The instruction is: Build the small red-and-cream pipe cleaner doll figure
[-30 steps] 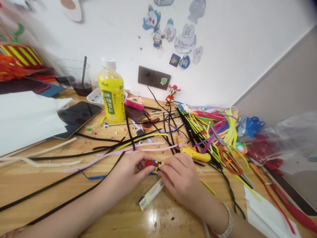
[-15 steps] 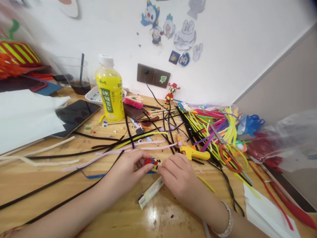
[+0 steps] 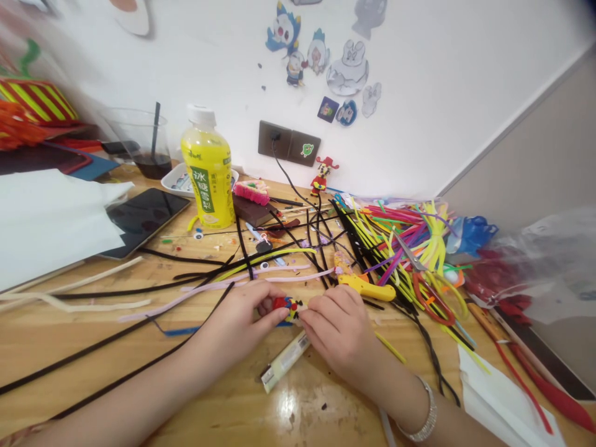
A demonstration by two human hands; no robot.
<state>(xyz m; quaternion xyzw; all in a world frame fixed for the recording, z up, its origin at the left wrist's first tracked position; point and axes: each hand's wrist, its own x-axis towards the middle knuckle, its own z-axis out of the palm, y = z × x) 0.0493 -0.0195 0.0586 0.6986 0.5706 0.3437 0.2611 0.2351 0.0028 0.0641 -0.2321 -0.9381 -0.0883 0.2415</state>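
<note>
Between thumb and fingers, my left hand (image 3: 251,316) holds a small red, yellow, blue and black figure (image 3: 290,304) low over the table. My right hand (image 3: 338,320) is closed in a pinch at the figure's pale right end; its fingertips hide what they grip. Under the hands lies a slim cream-coloured object (image 3: 284,363) with a label and a metal end, its kind unclear. A yellow glue gun (image 3: 367,287) rests just behind my right hand. Black pipe cleaners (image 3: 139,290) and a lilac pipe cleaner (image 3: 186,297) stretch past my left hand.
A yellow drink bottle (image 3: 207,174) stands behind, near a plastic cup (image 3: 153,161) and a tablet (image 3: 146,214). To the right lie scissors (image 3: 431,292) on a heap of coloured pipe cleaners (image 3: 391,230). A red-hatted figure (image 3: 320,177) stands against the wall.
The right hand has shifted very slightly to the right, its fingers still pinched at the figure's end. The left hand keeps its hold; the view has moved a little.
</note>
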